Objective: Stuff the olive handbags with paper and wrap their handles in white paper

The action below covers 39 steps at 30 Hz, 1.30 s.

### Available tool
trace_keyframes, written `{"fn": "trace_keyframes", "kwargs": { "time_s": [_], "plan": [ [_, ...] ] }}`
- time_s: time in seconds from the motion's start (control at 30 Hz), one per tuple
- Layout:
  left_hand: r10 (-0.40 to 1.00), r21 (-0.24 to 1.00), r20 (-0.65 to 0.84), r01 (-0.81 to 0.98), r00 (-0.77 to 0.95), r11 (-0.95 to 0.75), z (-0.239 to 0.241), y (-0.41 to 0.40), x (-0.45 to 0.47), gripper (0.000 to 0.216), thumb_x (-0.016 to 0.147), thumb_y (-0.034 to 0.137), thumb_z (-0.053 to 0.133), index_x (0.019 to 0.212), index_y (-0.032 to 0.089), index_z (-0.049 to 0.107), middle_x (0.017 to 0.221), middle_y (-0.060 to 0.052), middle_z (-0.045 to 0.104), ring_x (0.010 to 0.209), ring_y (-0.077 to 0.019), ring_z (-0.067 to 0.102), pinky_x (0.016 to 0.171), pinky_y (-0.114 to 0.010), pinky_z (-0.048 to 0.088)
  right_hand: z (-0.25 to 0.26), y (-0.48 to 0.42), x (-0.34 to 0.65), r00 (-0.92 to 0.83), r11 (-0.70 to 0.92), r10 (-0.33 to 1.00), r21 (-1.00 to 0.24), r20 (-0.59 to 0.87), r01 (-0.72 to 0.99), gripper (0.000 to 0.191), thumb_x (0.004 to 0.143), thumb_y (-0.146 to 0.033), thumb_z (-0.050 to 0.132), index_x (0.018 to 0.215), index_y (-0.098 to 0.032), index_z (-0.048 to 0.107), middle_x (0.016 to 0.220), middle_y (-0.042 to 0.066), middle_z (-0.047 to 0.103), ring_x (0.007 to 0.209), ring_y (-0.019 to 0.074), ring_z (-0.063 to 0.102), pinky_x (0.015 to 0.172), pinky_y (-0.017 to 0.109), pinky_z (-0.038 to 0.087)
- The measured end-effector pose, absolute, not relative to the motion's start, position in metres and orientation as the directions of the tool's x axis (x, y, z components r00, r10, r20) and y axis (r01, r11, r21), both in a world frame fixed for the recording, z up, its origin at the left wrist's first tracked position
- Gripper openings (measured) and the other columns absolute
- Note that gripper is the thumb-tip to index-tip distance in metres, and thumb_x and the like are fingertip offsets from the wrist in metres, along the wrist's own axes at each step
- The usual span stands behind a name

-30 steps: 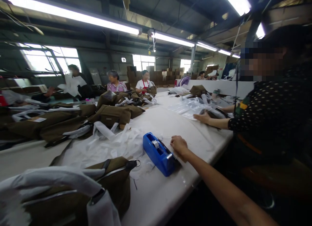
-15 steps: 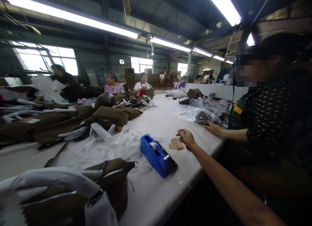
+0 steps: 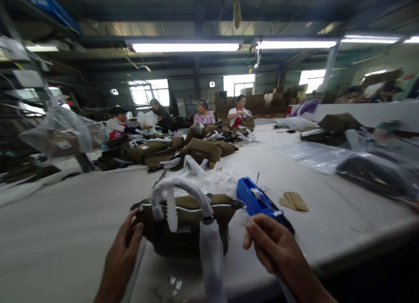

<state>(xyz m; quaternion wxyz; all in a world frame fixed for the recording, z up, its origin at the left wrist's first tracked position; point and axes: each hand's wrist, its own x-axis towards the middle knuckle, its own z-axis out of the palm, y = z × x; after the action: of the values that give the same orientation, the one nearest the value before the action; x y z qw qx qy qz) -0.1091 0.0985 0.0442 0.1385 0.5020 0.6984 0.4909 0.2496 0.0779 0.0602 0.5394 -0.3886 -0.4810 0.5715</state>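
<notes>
An olive-brown handbag (image 3: 188, 246) stands upright on the table before me, its handle (image 3: 183, 183) wrapped in white padding. My left hand (image 3: 122, 246) grips the bag's left end near the zip, thumb at the front. Off the bag's right end, by the metal ring, my right hand (image 3: 275, 246) is closed in a pinch. Whatever its fingertips hold is too thin and blurred to name. Just beyond that hand stands a blue tape dispenser (image 3: 258, 200). Several tan card tags (image 3: 294, 201) lie to the right of the dispenser.
More olive bags (image 3: 199, 150) are heaped farther back, with loose white wrapping strips (image 3: 212, 176) in front. Clear plastic bags (image 3: 304, 157) and a dark wrapped bag (image 3: 369, 168) lie at right. Co-workers sit across the table (image 3: 81, 233).
My view has swung left. My right hand has moved from beside the card tags to the handbag's right end. My left hand has come into view at the bag.
</notes>
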Motion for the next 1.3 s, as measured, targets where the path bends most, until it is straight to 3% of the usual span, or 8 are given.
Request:
{"fn": "trace_keyframes", "kwargs": {
  "time_s": [0.1, 0.2, 0.37, 0.5, 0.67, 0.8, 1.03, 1.3],
  "plan": [
    [0.878, 0.796, 0.251, 0.603, -0.407, 0.052, 0.055, 0.086, -0.090, 0.073, 0.083, 0.067, 0.057, 0.142, 0.024, 0.055, 0.115, -0.008, 0.075, 0.099, -0.0294, 0.074, 0.082, -0.032, 0.058, 0.060, 0.063, 0.205, -0.266, 0.026, 0.961, -0.981, 0.078, -0.192, 0.044, 0.090, -0.062, 0.063, 0.093, -0.018, 0.064, 0.064, 0.002, 0.064, 0.035, 0.0051, 0.041, 0.036, 0.019, 0.025],
    [0.921, 0.648, 0.278, 0.761, -0.271, 0.029, 0.066, 0.066, -0.074, 0.065, 0.086, 0.066, 0.053, 0.137, 0.027, 0.062, 0.080, -0.003, 0.078, 0.068, -0.0265, 0.075, 0.061, -0.029, 0.055, 0.058, 0.071, 0.177, -0.194, 0.156, 0.967, -0.987, 0.163, -0.051, 0.041, 0.092, -0.059, 0.060, 0.099, -0.019, 0.067, 0.047, -0.003, 0.053, 0.038, 0.0104, 0.048, 0.041, 0.021, 0.034],
    [0.832, 0.283, 0.551, 0.952, -0.060, -0.118, 0.093, 0.058, -0.057, 0.039, 0.092, 0.055, 0.049, 0.109, 0.036, 0.079, 0.102, -0.005, 0.079, 0.080, -0.0304, 0.076, 0.057, -0.029, 0.051, 0.057, 0.096, 0.160, -0.128, 0.204, 0.973, -0.977, 0.194, 0.066, 0.038, 0.094, -0.056, 0.056, 0.079, -0.022, 0.062, 0.065, 0.002, 0.067, 0.040, 0.0114, 0.050, 0.038, 0.023, 0.033],
    [0.863, 0.494, 0.425, 0.728, 0.274, -0.475, 0.112, 0.080, -0.047, 0.030, 0.094, 0.036, 0.052, 0.102, 0.032, 0.081, 0.102, -0.006, 0.076, 0.090, -0.0250, 0.073, 0.077, -0.027, 0.054, 0.065, 0.101, 0.151, -0.161, 0.220, 0.967, -0.967, 0.199, 0.126, 0.027, 0.092, -0.041, 0.060, 0.074, -0.020, 0.063, 0.055, 0.000, 0.062, 0.044, 0.0130, 0.053, 0.043, 0.022, 0.037],
    [0.877, 0.733, 0.266, 0.507, 0.401, -0.454, 0.113, 0.103, -0.046, 0.042, 0.091, 0.015, 0.044, 0.115, 0.025, 0.077, 0.081, -0.004, 0.071, 0.065, -0.0175, 0.062, 0.066, -0.026, 0.051, 0.077, 0.103, 0.148, -0.303, 0.354, 0.911, -0.908, 0.280, 0.224, 0.017, 0.088, -0.023, 0.060, 0.077, -0.018, 0.072, 0.060, 0.000, 0.062, 0.057, 0.0136, 0.059, 0.053, 0.022, 0.041],
    [0.818, 0.582, 0.230, 0.600, 0.527, -0.550, 0.113, 0.106, -0.050, 0.051, 0.085, 0.007, 0.042, 0.120, 0.027, 0.074, 0.106, -0.006, 0.073, 0.068, -0.0149, 0.064, 0.065, -0.022, 0.051, 0.078, 0.107, 0.154, -0.425, 0.456, 0.835, -0.871, 0.348, 0.184, 0.021, 0.090, -0.020, 0.057, 0.082, -0.021, 0.076, 0.066, -0.001, 0.067, 0.062, 0.0141, 0.061, 0.059, 0.023, 0.044],
    [0.830, 0.245, 0.254, 0.798, 0.496, -0.551, 0.113, 0.097, -0.064, 0.032, 0.092, 0.015, 0.053, 0.105, 0.031, 0.078, 0.110, -0.005, 0.072, 0.095, -0.0238, 0.070, 0.076, -0.026, 0.051, 0.068, 0.105, 0.157, -0.365, 0.366, 0.881, -0.923, 0.303, 0.117, 0.022, 0.092, -0.028, 0.060, 0.077, -0.019, 0.073, 0.066, 0.000, 0.068, 0.068, 0.0154, 0.063, 0.066, 0.024, 0.046],
    [0.755, 0.437, 0.327, 0.618, 0.568, -0.654, 0.113, 0.091, -0.054, 0.046, 0.093, 0.004, 0.042, 0.117, 0.030, 0.073, 0.122, -0.006, 0.068, 0.074, -0.0110, 0.064, 0.070, -0.019, 0.048, 0.077, 0.105, 0.151, -0.275, 0.367, 0.918, -0.877, 0.288, 0.308, 0.021, 0.091, -0.024, 0.057, 0.077, -0.020, 0.072, 0.065, -0.001, 0.066, 0.065, 0.0156, 0.062, 0.063, 0.026, 0.041]
  ]
}}
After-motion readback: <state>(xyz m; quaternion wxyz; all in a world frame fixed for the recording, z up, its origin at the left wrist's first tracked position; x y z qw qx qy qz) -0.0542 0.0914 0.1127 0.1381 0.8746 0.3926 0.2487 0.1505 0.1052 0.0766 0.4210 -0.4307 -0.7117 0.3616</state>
